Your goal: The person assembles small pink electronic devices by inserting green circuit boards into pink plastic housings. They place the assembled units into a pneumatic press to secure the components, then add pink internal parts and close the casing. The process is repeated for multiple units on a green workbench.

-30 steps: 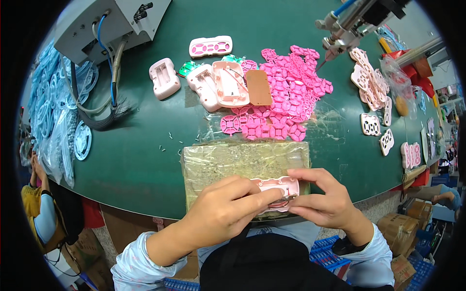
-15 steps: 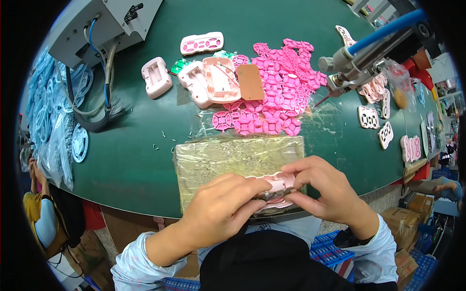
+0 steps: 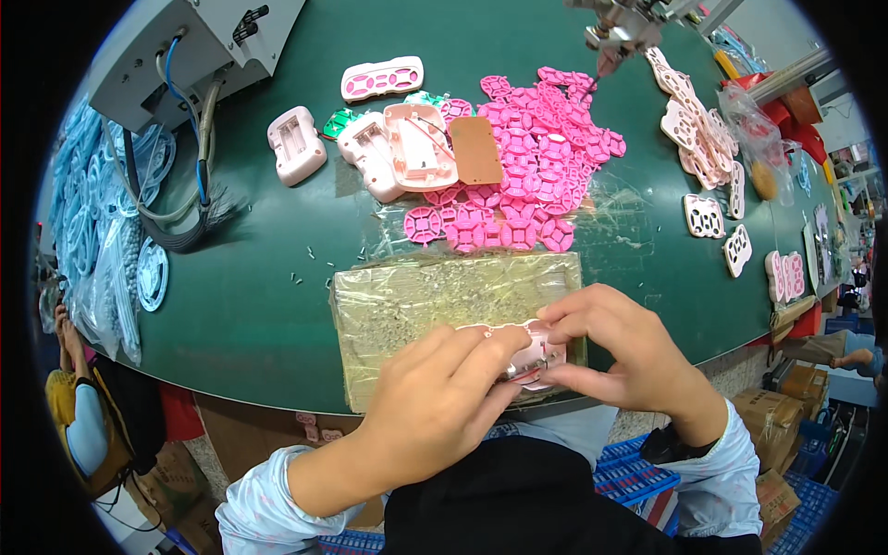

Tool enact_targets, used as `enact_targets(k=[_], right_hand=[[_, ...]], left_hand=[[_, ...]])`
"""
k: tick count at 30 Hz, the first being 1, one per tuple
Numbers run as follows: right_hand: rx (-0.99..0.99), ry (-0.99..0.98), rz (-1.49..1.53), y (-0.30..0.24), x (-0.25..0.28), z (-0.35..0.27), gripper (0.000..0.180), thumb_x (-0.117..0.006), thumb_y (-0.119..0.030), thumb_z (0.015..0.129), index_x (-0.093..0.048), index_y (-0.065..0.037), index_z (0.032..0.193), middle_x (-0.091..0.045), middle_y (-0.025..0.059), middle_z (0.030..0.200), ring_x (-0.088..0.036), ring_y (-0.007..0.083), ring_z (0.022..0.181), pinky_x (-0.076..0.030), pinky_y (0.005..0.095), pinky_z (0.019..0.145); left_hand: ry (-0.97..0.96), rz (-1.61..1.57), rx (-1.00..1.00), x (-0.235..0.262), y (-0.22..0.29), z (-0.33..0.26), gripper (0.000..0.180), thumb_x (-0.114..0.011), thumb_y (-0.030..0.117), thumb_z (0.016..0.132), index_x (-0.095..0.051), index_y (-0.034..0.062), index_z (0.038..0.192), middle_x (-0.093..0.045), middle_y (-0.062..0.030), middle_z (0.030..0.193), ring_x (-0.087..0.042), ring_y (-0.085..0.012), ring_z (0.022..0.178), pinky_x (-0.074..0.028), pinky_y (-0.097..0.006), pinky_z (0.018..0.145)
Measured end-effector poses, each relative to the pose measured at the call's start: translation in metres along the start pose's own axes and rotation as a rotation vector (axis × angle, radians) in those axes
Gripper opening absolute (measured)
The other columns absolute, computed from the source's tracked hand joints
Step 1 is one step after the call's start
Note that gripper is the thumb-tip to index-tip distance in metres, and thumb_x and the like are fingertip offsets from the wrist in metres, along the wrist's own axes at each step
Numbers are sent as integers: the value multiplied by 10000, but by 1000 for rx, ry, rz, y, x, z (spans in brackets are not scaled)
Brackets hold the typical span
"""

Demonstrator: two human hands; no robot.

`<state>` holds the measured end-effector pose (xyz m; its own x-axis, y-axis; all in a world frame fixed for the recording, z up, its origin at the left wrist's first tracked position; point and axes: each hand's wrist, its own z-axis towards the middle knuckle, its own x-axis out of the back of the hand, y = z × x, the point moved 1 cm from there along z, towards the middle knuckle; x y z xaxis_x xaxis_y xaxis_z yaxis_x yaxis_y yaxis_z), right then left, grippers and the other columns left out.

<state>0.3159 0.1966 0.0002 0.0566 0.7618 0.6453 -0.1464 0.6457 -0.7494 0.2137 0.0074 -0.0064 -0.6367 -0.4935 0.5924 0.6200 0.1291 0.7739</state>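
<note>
My left hand (image 3: 435, 388) and my right hand (image 3: 620, 347) close round the two ends of a pale pink plastic casing (image 3: 538, 348), tilted up over the front edge of a tape-wrapped pad (image 3: 435, 296). Metal parts and a bit of red show in the lower side of the casing; my left fingers hide much of it. Beyond the pad lie a heap of bright pink button pieces (image 3: 518, 185), a brown board (image 3: 476, 151), an open pink casing (image 3: 421, 148) with a thin wire, and another pink casing (image 3: 297, 145).
A metal tool head (image 3: 618, 37) hangs over the far table. Pale pink face plates (image 3: 698, 139) pile up at the right. Blue plastic parts (image 3: 83, 185) and a grey machine (image 3: 199, 60) with cables stand at the left. Small screws (image 3: 296, 277) are scattered left of the pad. Another person's arm (image 3: 83, 361) shows far left.
The tool head on its arm has swung away from the right side toward the far edge. The casing has tilted a little in my hands, which keep hold of it.
</note>
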Motion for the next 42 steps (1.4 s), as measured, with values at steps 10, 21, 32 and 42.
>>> enact_targets(k=[10,21,32,42], right_hand=[[-31,-27,21,-3,3,4,243,-745,-79,719,-576,-58,892,-610,80,955,-595,271,821,-482,359,731],[-158,-81,-19,-9,1,6,343,-708,-52,720,-543,-68,1021,-540,98,919,-550,297,858,-460,388,740],[79,-43,-58,-27,14,-3,282,-786,-128,701,-678,-92,960,-616,69,1071,-586,236,865,-495,337,728],[181,25,-271,-21,-7,-12,290,-745,-90,686,-686,-68,968,-606,97,1049,-593,247,862,-506,350,720]], left_hand=[[-121,-49,9,9,-3,5,429,-744,32,729,-594,52,1130,-624,-106,868,-612,-285,744,-493,-368,639],[-200,-92,-68,22,4,10,369,-705,-17,730,-631,43,1087,-622,-101,867,-620,-288,745,-508,-375,665],[-152,-16,27,15,2,-1,412,-747,13,694,-673,65,1096,-591,-107,960,-610,-272,822,-498,-378,725],[-39,-48,-74,10,-9,-17,573,-792,116,680,-552,-14,1184,-557,-180,1186,-564,-359,1024,-469,-433,864]])
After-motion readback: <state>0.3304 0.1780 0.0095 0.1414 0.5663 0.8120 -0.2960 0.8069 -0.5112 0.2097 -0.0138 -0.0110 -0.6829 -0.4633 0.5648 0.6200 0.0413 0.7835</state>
